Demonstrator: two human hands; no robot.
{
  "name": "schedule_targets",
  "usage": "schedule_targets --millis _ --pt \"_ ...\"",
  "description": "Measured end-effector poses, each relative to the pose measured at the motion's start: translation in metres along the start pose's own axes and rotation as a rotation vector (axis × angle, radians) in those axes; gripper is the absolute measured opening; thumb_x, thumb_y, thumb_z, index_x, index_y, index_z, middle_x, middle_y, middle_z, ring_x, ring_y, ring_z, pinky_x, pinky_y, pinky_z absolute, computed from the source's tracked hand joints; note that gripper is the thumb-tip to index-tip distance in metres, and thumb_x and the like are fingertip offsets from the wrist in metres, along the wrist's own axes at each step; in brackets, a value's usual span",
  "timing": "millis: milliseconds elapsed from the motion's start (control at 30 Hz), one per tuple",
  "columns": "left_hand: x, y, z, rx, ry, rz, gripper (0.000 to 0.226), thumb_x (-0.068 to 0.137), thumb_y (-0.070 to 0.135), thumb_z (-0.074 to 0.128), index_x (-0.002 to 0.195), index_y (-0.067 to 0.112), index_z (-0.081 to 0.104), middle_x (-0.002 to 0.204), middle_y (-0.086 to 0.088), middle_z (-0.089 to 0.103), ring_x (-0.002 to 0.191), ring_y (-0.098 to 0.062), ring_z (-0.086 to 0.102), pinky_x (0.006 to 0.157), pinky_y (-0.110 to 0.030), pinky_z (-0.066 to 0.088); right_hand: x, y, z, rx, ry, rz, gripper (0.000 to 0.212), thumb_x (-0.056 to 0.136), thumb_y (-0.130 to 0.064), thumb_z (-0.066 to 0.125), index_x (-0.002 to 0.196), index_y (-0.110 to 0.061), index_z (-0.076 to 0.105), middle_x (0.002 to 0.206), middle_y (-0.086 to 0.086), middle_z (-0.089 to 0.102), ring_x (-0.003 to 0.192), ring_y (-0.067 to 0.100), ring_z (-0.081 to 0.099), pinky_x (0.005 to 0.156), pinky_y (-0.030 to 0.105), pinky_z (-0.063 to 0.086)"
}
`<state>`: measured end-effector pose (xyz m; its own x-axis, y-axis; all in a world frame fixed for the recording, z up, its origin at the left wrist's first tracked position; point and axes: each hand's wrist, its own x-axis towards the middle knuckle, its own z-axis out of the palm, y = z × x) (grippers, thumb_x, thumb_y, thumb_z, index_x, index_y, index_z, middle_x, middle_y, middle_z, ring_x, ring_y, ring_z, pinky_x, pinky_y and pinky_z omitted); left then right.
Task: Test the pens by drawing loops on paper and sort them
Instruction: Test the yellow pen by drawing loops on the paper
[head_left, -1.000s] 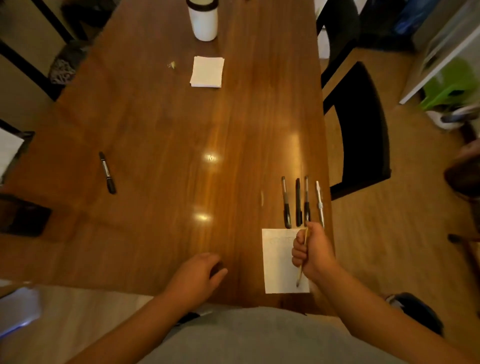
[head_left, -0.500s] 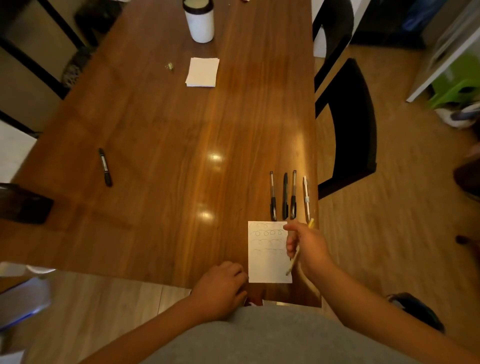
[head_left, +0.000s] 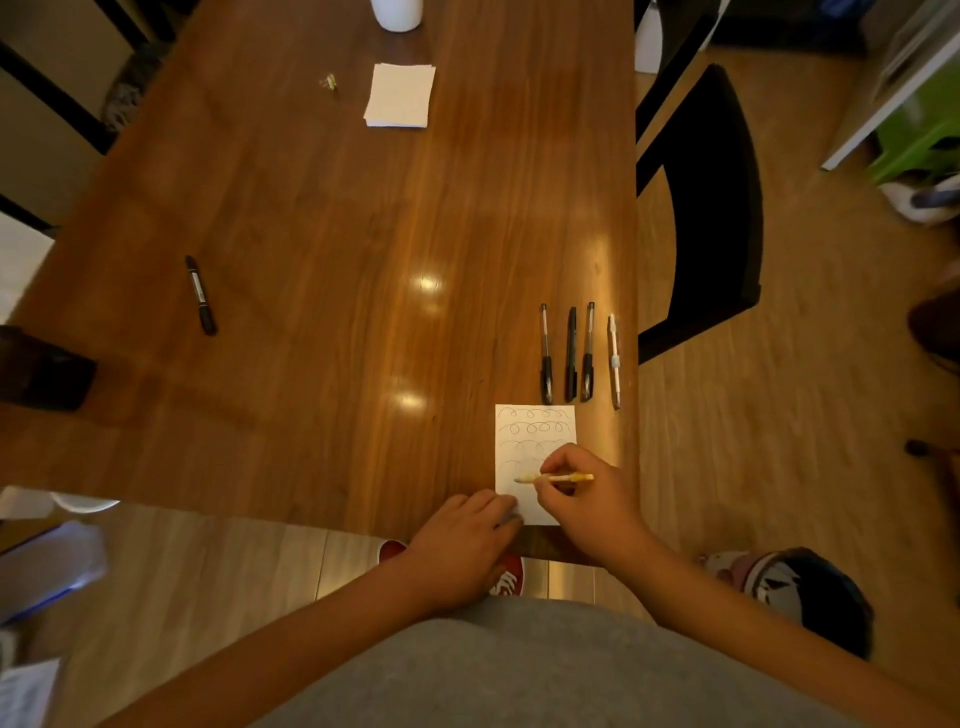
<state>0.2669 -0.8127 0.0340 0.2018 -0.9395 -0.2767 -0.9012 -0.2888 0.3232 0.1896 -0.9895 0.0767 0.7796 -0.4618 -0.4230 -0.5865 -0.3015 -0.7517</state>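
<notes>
- right hand (head_left: 587, 499) pinches a yellow pen (head_left: 558, 477), with the tip on the paper (head_left: 535, 431) just under a few rows of loops
- left hand (head_left: 467, 540) is at the paper's 7 o'clock corner, fingers fairly flat. Looks like they're pinning the sheet, but it's blurry there
- paper sits at the near right edge of the table (head_left: 337, 234)
- four pens (head_left: 571, 353) lie side by side at the paper's 12 o'clock
- black marker (head_left: 200, 293) lies alone, way off at 10 o'clock

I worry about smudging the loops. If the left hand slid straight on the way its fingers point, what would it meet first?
The paper: the left hand seems to touch its near corner. Beyond, probably the right hand gripping the yellow pen.
</notes>
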Motion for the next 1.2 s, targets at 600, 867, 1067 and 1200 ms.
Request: schedule_targets --millis 600,867,1067,1200 --pt "-0.002 0.007 -0.002 0.01 0.018 -0.027 0.055 0.092 0.035 0.056 0.142 0.021 0.038 0.147 -0.006 0.035 0.134 -0.024 0.031 0.106 -0.039 0.031 -0.002 0.002 0.016 -0.045 -0.011 -0.083 0.018 0.089 -0.022 0.068 0.085 -0.034 0.054 0.079 -0.015 0.06 0.072 0.007 0.059 0.053 0.003 0.045" --pt "0.002 0.01 0.004 0.043 -0.004 -0.047 0.062 0.089 0.041 0.061 0.143 0.024 0.033 0.149 -0.006 0.033 0.136 -0.027 0.029 0.107 -0.042 0.031 0.001 0.01 0.01 -0.11 0.057 -0.069 0.019 0.09 -0.025 0.067 0.084 -0.035 0.053 0.077 -0.018 0.058 0.068 0.007 0.058 0.048 0.005 0.039" --pt "0.005 0.013 0.002 0.057 0.017 -0.057 0.057 0.091 0.041 0.058 0.14 0.024 0.034 0.144 -0.008 0.038 0.131 -0.027 0.033 0.103 -0.043 0.035 -0.002 0.022 0.008 -0.095 0.066 -0.068 0.021 0.088 -0.025 0.068 0.081 -0.037 0.052 0.076 -0.017 0.06 0.069 0.007 0.06 0.049 0.008 0.045" --pt "0.008 0.013 -0.001 0.011 0.048 -0.051 0.049 0.092 0.042 0.053 0.135 0.023 0.042 0.139 -0.008 0.041 0.127 -0.026 0.036 0.099 -0.041 0.037 -0.004 0.027 0.01 -0.105 0.06 -0.098 0.024 0.087 -0.024 0.069 0.08 -0.039 0.051 0.074 -0.015 0.06 0.08 -0.004 0.058 0.051 0.006 0.047"
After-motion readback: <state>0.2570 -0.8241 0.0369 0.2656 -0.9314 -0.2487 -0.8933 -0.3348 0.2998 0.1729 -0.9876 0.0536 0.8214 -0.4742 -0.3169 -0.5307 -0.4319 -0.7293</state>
